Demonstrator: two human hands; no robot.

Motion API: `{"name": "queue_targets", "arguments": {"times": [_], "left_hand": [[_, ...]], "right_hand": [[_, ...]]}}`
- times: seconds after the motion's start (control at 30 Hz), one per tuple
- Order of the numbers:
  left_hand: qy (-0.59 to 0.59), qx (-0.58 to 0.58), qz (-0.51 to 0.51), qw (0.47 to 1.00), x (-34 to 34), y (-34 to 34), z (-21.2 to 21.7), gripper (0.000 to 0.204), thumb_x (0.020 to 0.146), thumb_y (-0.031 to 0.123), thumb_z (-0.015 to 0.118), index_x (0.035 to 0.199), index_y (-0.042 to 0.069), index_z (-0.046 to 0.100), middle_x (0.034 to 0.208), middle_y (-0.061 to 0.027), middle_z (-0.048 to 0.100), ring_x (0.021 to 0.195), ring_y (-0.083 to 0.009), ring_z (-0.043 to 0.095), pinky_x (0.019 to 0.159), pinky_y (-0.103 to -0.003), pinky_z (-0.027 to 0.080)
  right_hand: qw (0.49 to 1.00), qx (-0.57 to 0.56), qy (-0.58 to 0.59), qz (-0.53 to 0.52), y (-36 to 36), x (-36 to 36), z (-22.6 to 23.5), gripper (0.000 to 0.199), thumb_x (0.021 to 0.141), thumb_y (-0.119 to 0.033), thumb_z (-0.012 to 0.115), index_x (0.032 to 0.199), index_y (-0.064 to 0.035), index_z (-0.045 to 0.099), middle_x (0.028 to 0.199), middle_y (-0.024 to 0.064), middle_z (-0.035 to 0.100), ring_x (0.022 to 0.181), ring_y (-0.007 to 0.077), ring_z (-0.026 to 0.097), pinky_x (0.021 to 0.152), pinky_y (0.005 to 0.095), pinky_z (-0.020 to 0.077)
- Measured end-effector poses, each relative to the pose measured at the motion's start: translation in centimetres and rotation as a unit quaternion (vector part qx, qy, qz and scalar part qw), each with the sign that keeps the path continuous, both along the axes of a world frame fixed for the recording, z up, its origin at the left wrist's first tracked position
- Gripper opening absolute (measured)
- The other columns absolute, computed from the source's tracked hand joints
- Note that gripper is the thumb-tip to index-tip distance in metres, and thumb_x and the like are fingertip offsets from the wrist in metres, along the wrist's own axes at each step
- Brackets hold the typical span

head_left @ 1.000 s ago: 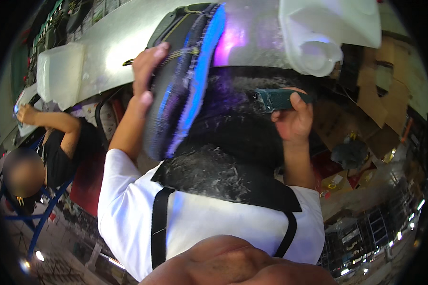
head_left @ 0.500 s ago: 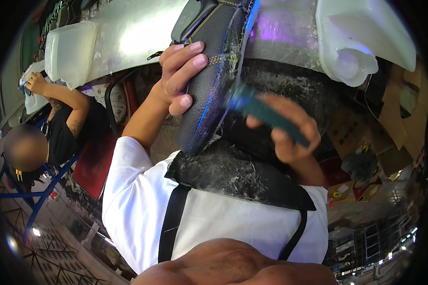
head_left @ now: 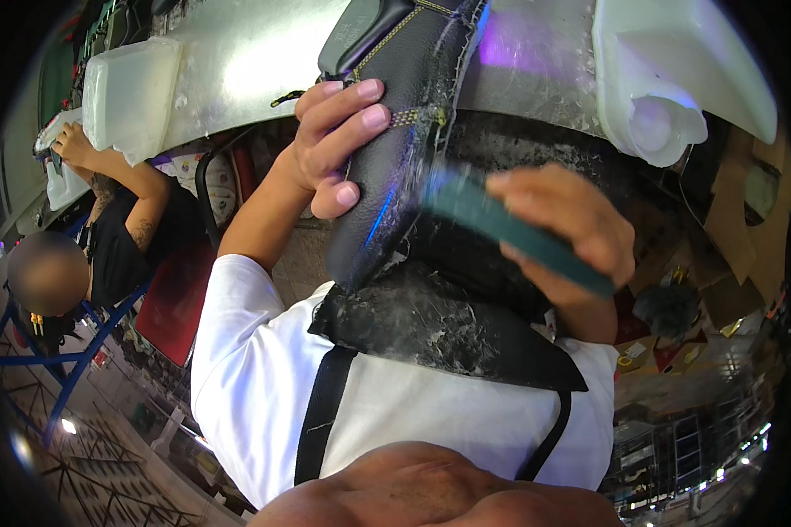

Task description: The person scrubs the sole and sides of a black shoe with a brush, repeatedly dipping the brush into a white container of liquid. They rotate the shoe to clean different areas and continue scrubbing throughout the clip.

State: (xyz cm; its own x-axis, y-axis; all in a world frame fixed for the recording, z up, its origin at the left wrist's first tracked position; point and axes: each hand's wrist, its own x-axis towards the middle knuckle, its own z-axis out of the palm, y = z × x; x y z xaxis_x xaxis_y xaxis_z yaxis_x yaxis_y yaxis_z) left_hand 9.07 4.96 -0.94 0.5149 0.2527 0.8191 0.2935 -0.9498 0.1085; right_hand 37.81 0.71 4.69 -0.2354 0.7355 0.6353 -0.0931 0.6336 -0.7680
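Silvery flat metal table (head_left: 228, 70), one, standing beyond the work. Black leather shoe with yellow stitching (head_left: 395, 158), one, tilted, far end above the table, its side grasped by our left hand (head_left: 321, 154); we would brace it firmly. Right hand (head_left: 576, 220), clasping one dark green block-shaped tool (head_left: 501, 220), blurred beside the shoe's edge, contact unclear; we advise short, even strokes.

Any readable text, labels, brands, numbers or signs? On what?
None that can be read.
Grey piece in the opening of the dark shoe: faint marking, too small and blurred.
Green hand tool: motion-blurred, no lettering to make out.
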Motion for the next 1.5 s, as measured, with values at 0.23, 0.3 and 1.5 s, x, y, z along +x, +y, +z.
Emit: {"name": "queue_targets", "arguments": {"times": [0.23, 0.3, 1.5], "left_hand": [[-0.034, 0.016, -0.004, 0.999, 0.0, 0.3, -1.5, 0.055, 0.1, 0.026, 0.056, 0.147, 0.027, 0.027, 0.13, -0.0226, 0.062, 0.11, -0.0432, 0.065, 0.102, -0.057, 0.042], [-0.026, 0.018, -0.011, 0.999, -0.1, 0.3, -1.4, 0.06, 0.099, 0.026, 0.059, 0.149, 0.028, 0.025, 0.131, -0.0219, 0.062, 0.11, -0.0431, 0.065, 0.103, -0.057, 0.042], [-0.034, 0.053, -0.046, 0.997, 0.3, 1.0, -2.2, 0.072, 0.098, 0.032, 0.065, 0.155, 0.03, 0.022, 0.134, -0.0129, 0.058, 0.111, -0.037, 0.064, 0.109, -0.055, 0.039]], "right_hand": [[0.989, -0.108, 0.079, 0.065, 1.7, 0.7, -1.7, 0.028, 0.087, 0.001, 0.07, 0.111, 0.0142, 0.065, 0.101, 0.0268, 0.071, 0.073, 0.0277, 0.072, 0.062, 0.0337, 0.0589], [0.986, -0.16, 0.042, 0.025, 2.2, 1.4, -1.3, 0.025, 0.088, 0.004, 0.067, 0.11, 0.0153, 0.066, 0.099, 0.0253, 0.072, 0.074, 0.0243, 0.071, 0.067, 0.0316, 0.059], [0.975, -0.209, -0.041, 0.067, 5.1, 3.5, -0.2, 0.022, 0.092, 0.006, 0.069, 0.113, 0.0136, 0.067, 0.105, 0.0228, 0.073, 0.09, 0.0228, 0.074, 0.079, 0.0323, 0.0631]]}}
